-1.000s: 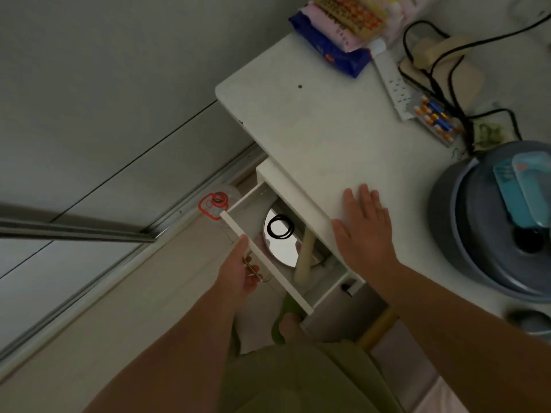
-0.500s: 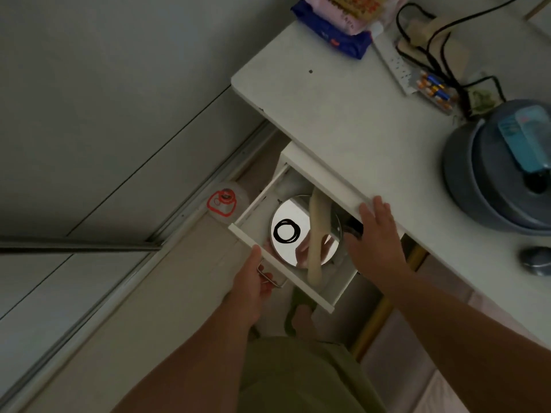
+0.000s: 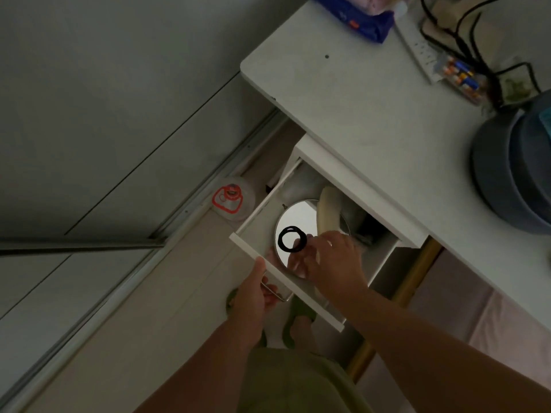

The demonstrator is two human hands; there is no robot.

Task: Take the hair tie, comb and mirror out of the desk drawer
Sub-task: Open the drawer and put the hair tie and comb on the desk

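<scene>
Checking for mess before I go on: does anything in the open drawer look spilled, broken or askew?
Nothing stands out. The hair tie lies on the round mirror, the comb across its edge. Nothing looks spilled or cracked, though the light is dim.

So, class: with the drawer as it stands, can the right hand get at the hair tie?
Probably yes. The drawer is open, the hair tie lies uncovered on the mirror, and the right hand is beside it, with nothing between.
</scene>
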